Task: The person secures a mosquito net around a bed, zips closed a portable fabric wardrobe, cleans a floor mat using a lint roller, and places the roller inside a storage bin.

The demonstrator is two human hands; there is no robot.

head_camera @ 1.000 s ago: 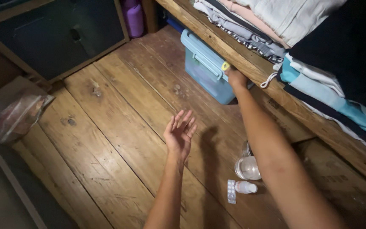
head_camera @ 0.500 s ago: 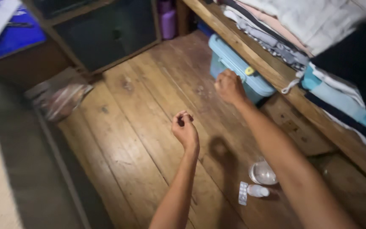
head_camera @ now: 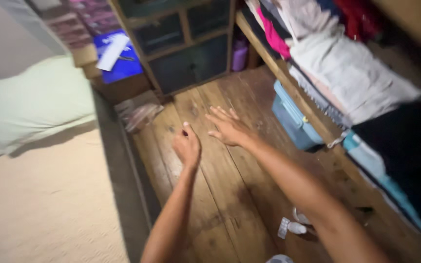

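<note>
My left hand (head_camera: pixel 187 144) hovers over the wooden floor (head_camera: pixel 230 195) with its fingers curled shut; nothing shows in it. Just to its right my right hand (head_camera: pixel 227 127) is stretched forward, palm down, fingers spread, holding nothing. A light blue lidded plastic box (head_camera: pixel 292 122) sits under the wooden shelf (head_camera: pixel 288 80), to the right of my right hand. Near my right forearm, low in the view, lie a pill blister strip (head_camera: pixel 283 227), a small white bottle (head_camera: pixel 297 227) and a clear glass (head_camera: pixel 299 215), partly hidden by the arm.
Folded clothes (head_camera: pixel 352 73) are stacked on the shelf at right. A dark cabinet (head_camera: pixel 191 61) stands at the back, with a purple bottle (head_camera: pixel 240 54) beside it. A plastic bag (head_camera: pixel 140 116) lies on the floor at left, next to a mattress (head_camera: pixel 45 195) with a pale green pillow (head_camera: pixel 40 100).
The view has swung up and left, showing the mattress. My right hand left the blue box, moved left and opened flat. My left hand closed from open.
</note>
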